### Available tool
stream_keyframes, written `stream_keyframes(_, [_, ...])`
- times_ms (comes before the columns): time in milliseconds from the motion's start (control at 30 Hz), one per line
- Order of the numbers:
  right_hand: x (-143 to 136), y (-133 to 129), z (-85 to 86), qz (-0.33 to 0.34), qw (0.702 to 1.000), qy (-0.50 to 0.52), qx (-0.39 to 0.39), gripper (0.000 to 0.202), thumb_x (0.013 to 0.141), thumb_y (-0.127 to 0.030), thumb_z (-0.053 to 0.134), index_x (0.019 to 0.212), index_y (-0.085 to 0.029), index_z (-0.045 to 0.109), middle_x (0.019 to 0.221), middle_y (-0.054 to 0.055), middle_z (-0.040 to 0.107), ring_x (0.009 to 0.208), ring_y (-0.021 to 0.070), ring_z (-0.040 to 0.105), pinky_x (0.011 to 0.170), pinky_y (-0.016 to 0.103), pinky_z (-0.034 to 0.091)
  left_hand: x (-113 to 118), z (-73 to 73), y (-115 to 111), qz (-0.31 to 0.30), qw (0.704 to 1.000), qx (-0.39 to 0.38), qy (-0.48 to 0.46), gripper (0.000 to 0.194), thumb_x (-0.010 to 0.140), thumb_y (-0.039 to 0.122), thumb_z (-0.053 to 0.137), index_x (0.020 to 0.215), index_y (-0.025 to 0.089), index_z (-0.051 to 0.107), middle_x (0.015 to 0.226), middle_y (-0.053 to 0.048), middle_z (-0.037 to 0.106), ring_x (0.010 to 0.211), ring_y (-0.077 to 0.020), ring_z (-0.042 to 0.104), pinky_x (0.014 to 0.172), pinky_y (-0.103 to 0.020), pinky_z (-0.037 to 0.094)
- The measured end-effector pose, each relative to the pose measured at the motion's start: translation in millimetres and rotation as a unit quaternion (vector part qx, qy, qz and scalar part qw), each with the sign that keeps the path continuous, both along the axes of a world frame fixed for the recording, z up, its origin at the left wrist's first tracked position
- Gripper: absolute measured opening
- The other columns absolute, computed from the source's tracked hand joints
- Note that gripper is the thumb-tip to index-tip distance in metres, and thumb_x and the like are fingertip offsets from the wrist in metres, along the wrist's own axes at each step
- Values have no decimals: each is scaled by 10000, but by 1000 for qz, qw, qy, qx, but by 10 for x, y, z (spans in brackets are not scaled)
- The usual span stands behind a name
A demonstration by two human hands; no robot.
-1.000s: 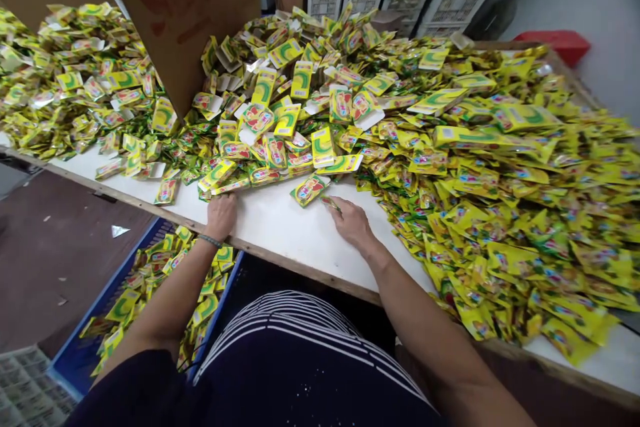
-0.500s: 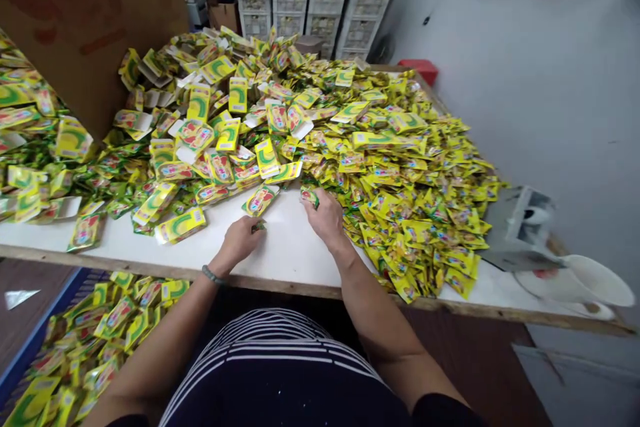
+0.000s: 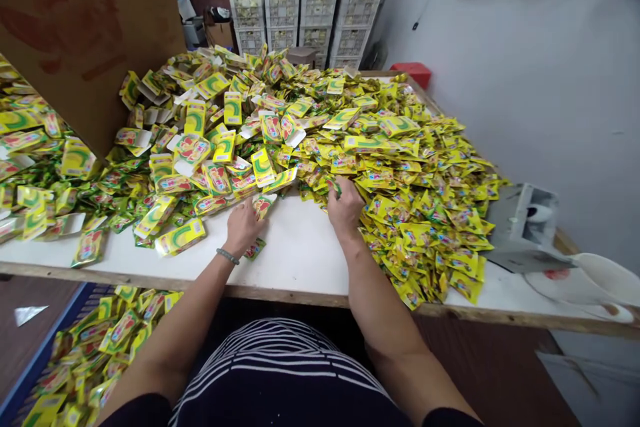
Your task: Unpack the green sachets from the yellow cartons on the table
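Observation:
My left hand (image 3: 241,225), with a beaded bracelet at the wrist, has its fingers closed at the near end of a small yellow-green carton (image 3: 264,205) on the white tabletop. Just below that hand a green packet (image 3: 255,249) lies loose. Farther right, my right hand (image 3: 346,205) is closed with a small green packet (image 3: 337,189) between thumb and fingers, at the edge of the heap of yellow packets (image 3: 420,203). A pile of printed cartons (image 3: 195,147), some with open flaps, spreads behind my left hand.
A large brown cardboard sheet (image 3: 95,33) stands on the left. A grey metal device (image 3: 520,230) and a white bowl (image 3: 605,280) sit at the right end. Below left is a blue crate (image 3: 75,307) of cartons. White crates (image 3: 315,7) are stacked behind.
My left hand has let go of a green packet, which now lies on the table, and moved up to the carton. My right hand has moved right with its packet, to the heap's edge.

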State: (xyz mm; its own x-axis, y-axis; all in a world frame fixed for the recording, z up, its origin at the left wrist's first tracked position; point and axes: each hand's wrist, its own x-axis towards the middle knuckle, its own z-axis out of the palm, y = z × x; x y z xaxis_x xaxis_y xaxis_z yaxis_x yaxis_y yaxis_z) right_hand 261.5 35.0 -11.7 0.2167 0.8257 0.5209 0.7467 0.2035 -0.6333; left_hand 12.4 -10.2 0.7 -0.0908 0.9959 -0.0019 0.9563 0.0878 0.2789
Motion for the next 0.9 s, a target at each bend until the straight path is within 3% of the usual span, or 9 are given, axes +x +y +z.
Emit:
stream_keyframes(100, [-109, -106, -11, 5, 994, 109, -22, 249, 903, -392, 550, 1036, -198, 633, 978, 141, 708, 911, 278, 645, 858, 407, 508, -103, -28, -111, -4, 998, 43, -46, 681, 766, 319, 685, 1391, 156, 470, 1226, -162, 652, 1141, -335, 599, 920, -393, 474])
stream_keyframes(267, [-413, -233, -88, 154, 947, 256, -122, 347, 824, -479, 623, 1025, -196, 600, 797, 28, 653, 716, 185, 591, 655, 297, 503, -171, -53, -353, -72, 991, 99, -53, 610, 720, 220, 689, 1308, 167, 539, 1219, -147, 592, 1153, -320, 544, 989, -423, 465])
stream_keyframes(533, [-451, -328, 66, 262, 922, 197, -206, 263, 737, -390, 671, 901, -194, 606, 789, 12, 633, 762, 186, 582, 683, 296, 468, -153, -74, -553, -104, 981, 140, -91, 587, 728, 169, 637, 1300, 167, 506, 1226, -140, 519, 1179, -294, 516, 1026, -421, 462])
stream_keyframes(733, [-394, -307, 36, 364, 861, 258, -243, 322, 757, -419, 664, 990, -207, 597, 878, 5, 668, 752, 167, 603, 685, 293, 494, -205, -97, -600, -103, 978, 134, -119, 603, 716, 180, 671, 1298, 187, 514, 1209, -122, 522, 1153, -277, 541, 1004, -403, 481])
stream_keyframes(900, [-434, -352, 80, 359, 888, 176, -227, 250, 766, -345, 647, 971, -202, 623, 856, 10, 671, 735, 165, 577, 685, 289, 469, -156, -39, -623, -132, 971, 102, -174, 597, 734, 260, 733, 1303, 198, 563, 1217, -117, 557, 1155, -273, 558, 1011, -404, 476])
